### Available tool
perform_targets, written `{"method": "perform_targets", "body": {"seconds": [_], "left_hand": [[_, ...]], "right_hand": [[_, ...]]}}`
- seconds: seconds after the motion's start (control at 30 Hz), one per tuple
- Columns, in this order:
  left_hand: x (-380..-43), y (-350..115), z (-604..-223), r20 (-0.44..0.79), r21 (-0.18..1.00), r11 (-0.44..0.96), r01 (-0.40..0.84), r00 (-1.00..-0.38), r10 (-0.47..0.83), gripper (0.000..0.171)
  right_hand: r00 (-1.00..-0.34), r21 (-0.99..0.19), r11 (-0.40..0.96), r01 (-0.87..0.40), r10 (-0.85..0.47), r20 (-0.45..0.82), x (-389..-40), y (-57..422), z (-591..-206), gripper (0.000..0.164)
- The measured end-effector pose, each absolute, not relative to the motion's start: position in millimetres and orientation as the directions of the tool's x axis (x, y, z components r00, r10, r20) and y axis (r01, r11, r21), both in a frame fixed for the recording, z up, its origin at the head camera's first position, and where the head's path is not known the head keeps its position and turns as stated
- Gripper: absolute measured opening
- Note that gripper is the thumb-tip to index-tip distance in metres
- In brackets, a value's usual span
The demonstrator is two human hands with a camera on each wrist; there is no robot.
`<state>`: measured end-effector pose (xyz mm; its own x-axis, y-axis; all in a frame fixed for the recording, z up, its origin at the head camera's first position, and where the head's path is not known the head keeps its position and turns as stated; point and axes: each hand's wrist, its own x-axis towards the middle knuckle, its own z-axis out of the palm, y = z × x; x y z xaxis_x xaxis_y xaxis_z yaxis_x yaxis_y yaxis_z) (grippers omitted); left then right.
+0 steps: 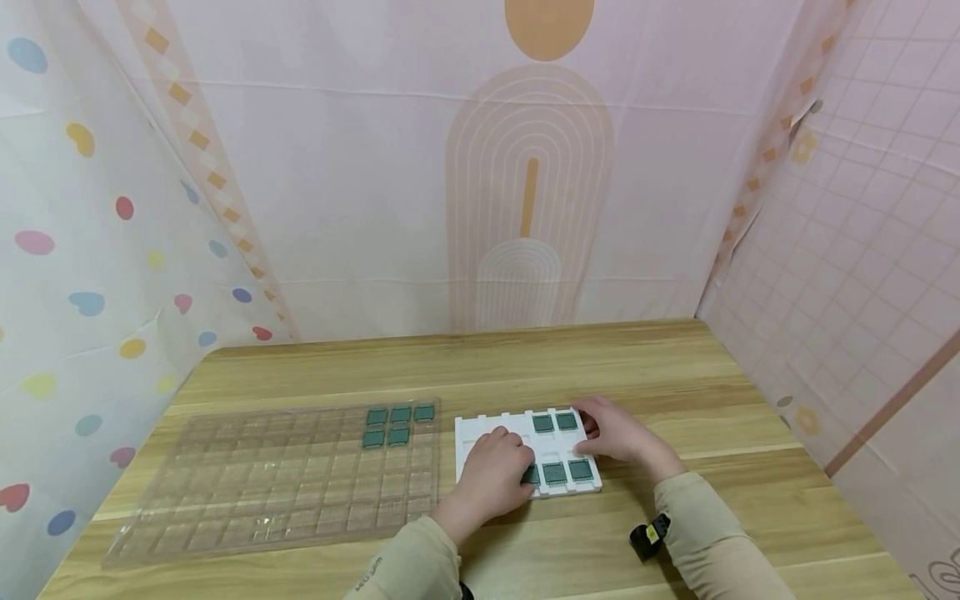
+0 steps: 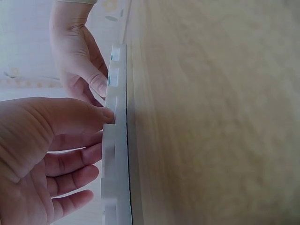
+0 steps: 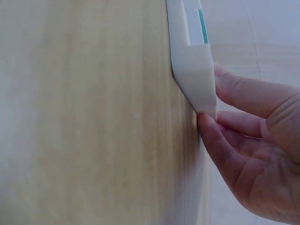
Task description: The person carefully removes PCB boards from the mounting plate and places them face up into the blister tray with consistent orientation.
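A white tray (image 1: 495, 429) with notched edges lies on the table, holding several small green circuit boards (image 1: 555, 473) in two rows. Over its front row, my left hand (image 1: 495, 471) pinches a partly hidden green circuit board (image 1: 532, 475) between thumb and fingers. In the left wrist view the left thumb (image 2: 79, 115) dips into a notch of the tray's edge. My right hand (image 1: 618, 433) grips the tray's right end; the right wrist view shows its thumb and fingers (image 3: 225, 152) on a corner.
Left of the white tray lies a large clear plastic tray (image 1: 262, 483) with many shallow pockets. Several green circuit boards (image 1: 400, 414) sit in its back right pockets. The wooden table (image 1: 465, 362) ends at a patterned curtain (image 1: 360, 208) at the back.
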<state>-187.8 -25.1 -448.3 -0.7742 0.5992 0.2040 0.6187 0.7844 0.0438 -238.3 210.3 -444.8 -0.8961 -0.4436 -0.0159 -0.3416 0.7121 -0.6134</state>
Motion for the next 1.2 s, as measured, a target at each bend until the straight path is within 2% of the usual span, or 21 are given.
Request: {"method": "perform_targets", "body": {"seconds": [1.2], "left_hand": [[-190.0,-25.7,-443.7,0.22,0.085,0.766,0.637,-0.762,0.609,0.015]], "right_hand": [[-0.896,-0.606,0.715,-0.35,-0.444,-0.007,-239.7,210.2,-446.3,0.068]]}}
